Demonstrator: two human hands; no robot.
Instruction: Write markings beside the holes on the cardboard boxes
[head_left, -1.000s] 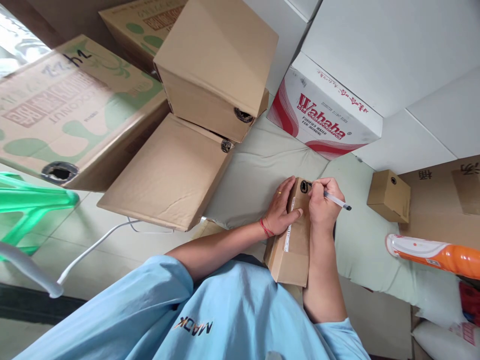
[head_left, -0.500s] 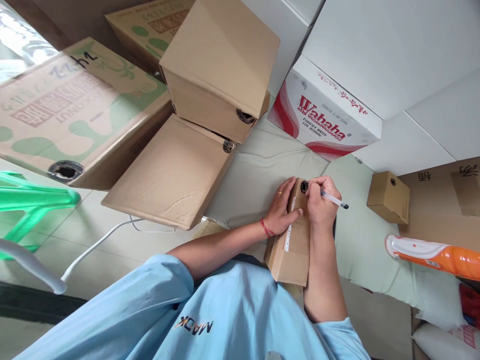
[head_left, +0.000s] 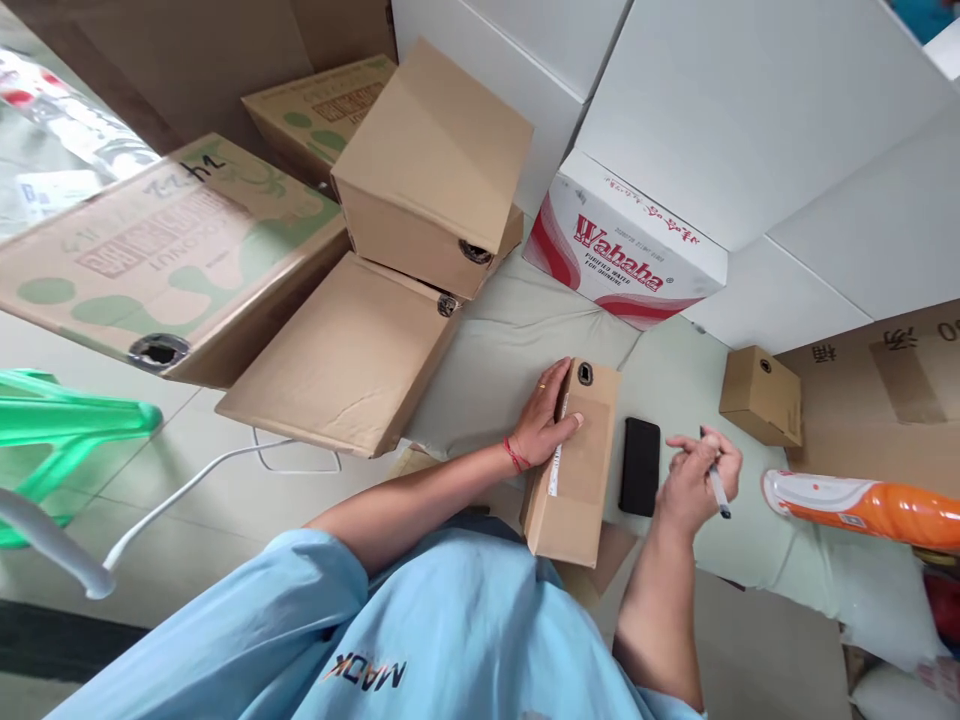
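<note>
Our left grip, part-closed, holds the narrow brown cardboard box beneath it, our right grip is closed around a slim translucent pen — and a low inward sweep could knock the flat black phone beside it.

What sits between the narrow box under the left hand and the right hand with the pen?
A black phone, lying on the pale green cloth, as the head view shows.

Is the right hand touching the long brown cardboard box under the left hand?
Apart. The head view shows green cloth and a flat black phone between right hand and box.
</note>
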